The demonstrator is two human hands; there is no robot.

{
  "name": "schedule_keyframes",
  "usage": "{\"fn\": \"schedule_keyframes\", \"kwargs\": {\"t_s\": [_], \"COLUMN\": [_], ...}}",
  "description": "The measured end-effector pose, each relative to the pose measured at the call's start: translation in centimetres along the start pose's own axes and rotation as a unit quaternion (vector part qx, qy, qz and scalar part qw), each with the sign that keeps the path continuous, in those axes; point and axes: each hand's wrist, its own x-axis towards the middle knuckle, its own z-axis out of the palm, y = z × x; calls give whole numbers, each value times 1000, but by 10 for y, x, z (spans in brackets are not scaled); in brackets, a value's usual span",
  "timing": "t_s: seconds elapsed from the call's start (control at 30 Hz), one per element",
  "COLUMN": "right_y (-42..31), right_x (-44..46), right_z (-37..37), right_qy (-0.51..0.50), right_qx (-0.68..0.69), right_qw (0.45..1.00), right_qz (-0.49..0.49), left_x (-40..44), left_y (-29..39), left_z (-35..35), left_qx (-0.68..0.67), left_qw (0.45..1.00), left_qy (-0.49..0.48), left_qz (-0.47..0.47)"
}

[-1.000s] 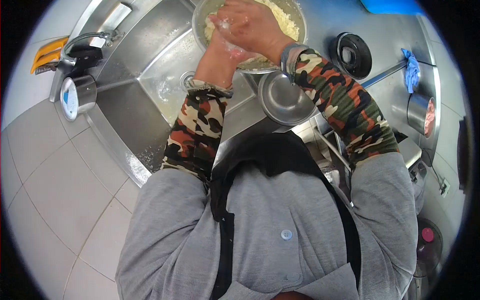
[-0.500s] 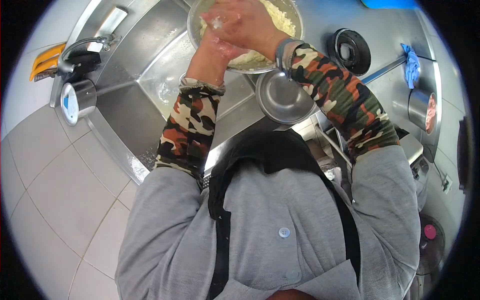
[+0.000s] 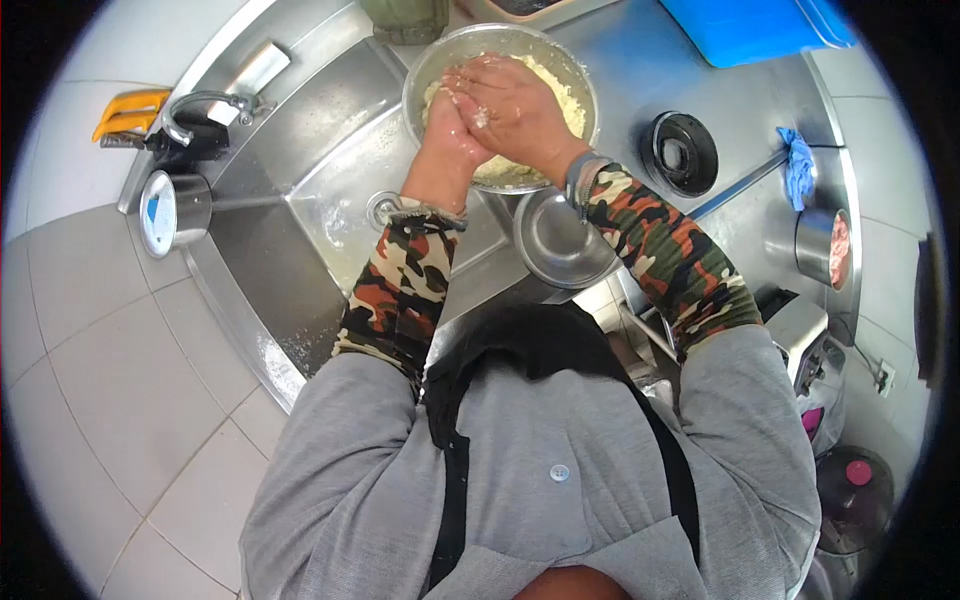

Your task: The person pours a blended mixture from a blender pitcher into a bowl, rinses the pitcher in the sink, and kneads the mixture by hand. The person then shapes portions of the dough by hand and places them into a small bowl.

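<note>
My left hand [image 3: 453,140] and my right hand [image 3: 515,105] are pressed together over a metal bowl [image 3: 412,92], palms facing, the right lying on top of the left. Both are closed, and whatever may be between the palms is hidden. Whitish bits cling to the skin. Below them, the bowl holds a pale yellow, crumbly mixture [image 3: 562,88]. A second, smaller metal bowl [image 3: 560,245] sits nearer my body, partly under the first one's edge.
Left of the bowl lies a steel sink [image 3: 340,190] with a faucet [image 3: 205,100] and a lidded pot [image 3: 180,212]. On the right counter are a black round container [image 3: 680,153], a blue cloth [image 3: 798,170] and a pot of pinkish food [image 3: 825,245]. A blue tray [image 3: 750,30] stands behind.
My view has shifted, so the bowl and hands appear lower and more of the back counter shows. The hands stay pressed together, with the right now laid flatter across the left.
</note>
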Motion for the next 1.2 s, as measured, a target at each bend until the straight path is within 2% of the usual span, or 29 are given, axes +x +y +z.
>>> {"fn": "schedule_keyframes", "kwargs": {"t_s": [0.03, 0.2, 0.23, 0.3, 0.4, 0.43, 0.53, 0.57, 0.63, 0.67, 0.77, 0.8, 1.0, 1.2], "right_y": [0, -10, -11, -10, -10, -10, -16, -16, -11, -10, -4, -1, -4, -5], "right_x": [2, 9, 6, 2, 0, -1, 10, 12, 11, 12, 12, 10, 14, 13], "right_z": [1, -9, -10, -12, -12, -12, -34, -38, -37, -33, -38, -35, -43, -44], "right_qy": [9, -13, -24, -25, -26, -23, -53, -52, -87, -30, -22, 21, -9, 7], "right_qx": [-24, -49, -66, -77, -100, -114, -90, -88, -88, -78, -53, -66, -67, -75], "right_qw": [999, 999, 997, 997, 994, 992, 993, 993, 990, 993, 993, 990, 991, 991], "right_qz": [-33, -14, -17, -15, -30, -45, -60, -50, -70, -84, -105, -124, -112, -107], "left_x": [0, -5, -9, -13, -11, -9, 1, 6, 17, 18, 19, 19, 13, 15], "left_y": [3, 3, 3, 10, 20, 19, 14, 18, 38, 39, 37, 34, 36, 36], "left_z": [0, 12, 8, 0, -9, -12, -7, -8, -19, -22, -21, -21, -15, -12], "left_qx": [4, 61, 65, 105, 122, 122, 52, 53, 182, 245, 244, 238, 228, 229], "left_qw": [1000, 996, 996, 989, 987, 988, 981, 982, 972, 960, 961, 963, 966, 965], "left_qy": [-3, -55, -51, -105, -102, -97, -187, -180, -146, -132, -124, -123, -120, -122], "left_qz": [-6, 37, 28, 12, -7, -10, -23, -30, 16, 39, 32, 27, 22, 20]}}
